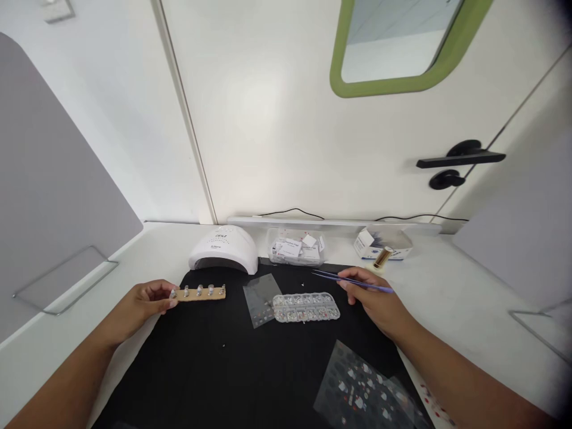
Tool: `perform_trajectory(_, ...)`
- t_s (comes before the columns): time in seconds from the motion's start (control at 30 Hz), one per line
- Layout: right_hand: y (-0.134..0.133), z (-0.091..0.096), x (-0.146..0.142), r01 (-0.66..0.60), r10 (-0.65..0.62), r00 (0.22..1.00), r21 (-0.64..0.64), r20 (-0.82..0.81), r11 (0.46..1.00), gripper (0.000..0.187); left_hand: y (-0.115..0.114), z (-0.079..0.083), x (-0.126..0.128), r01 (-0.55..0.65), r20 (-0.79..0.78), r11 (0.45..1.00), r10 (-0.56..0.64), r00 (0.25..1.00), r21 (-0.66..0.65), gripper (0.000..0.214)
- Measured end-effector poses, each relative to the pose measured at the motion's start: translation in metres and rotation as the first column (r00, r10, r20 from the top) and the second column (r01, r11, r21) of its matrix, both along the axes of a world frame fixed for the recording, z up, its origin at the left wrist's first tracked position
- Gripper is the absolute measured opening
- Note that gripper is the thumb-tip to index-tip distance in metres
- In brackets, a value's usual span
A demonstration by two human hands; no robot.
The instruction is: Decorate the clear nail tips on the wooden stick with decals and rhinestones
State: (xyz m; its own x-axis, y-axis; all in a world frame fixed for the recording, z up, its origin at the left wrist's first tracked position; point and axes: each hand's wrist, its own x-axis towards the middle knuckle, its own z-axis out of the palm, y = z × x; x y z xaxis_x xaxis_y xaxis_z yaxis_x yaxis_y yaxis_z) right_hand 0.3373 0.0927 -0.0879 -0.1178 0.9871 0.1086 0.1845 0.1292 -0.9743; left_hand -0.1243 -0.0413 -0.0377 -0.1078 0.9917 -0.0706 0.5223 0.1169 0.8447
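Tan strip (192, 294) at left, purple tweezers (369, 285) at right, above a black mat (250, 369)

The left hand (154, 300) pinches the strip's left end, with five small pale pieces (199, 291) standing along it; the right hand (364, 292) grips the tweezers, whose tips point left, well apart from the strip, and whether they meet or hold anything cannot be told. Between the hands, a clear tray (337, 311) of small glinting bits (308, 300) overlaps a transparent sheet (257, 298). Work appears under way: all five pieces are mounted and the tray looks well stocked, but how many pieces remain unfinished is too small to tell
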Motion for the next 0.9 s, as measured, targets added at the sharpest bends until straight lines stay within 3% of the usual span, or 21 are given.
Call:
perform_trajectory(0.23,0.000,0.000,0.001,-0.001,0.001,1.000,-0.007,-0.001,1.000,0.028,0.002,-0.005,-0.006,0.028,-0.016,0.999,-0.029,0.999,-0.023,0.029)
perform_trajectory(0.53,0.002,-0.002,0.000,-0.011,0.011,1.000,0.003,-0.014,1.000,0.028,0.000,0.003,0.005,-0.031,-0.073,0.991,0.021,0.997,-0.131,0.030)
perform_trajectory(0.7,0.003,-0.003,0.000,-0.012,0.012,1.000,0.011,-0.014,1.000,0.027,0.003,-0.020,-0.001,-0.068,-0.301,0.996,0.081,0.950,0.054,0.035)
perform_trajectory(0.9,0.002,-0.002,0.000,-0.023,0.023,1.000,0.015,-0.009,1.000,0.026,0.002,-0.039,0.000,-0.090,-0.364,0.975,0.161,0.917,0.204,0.038)
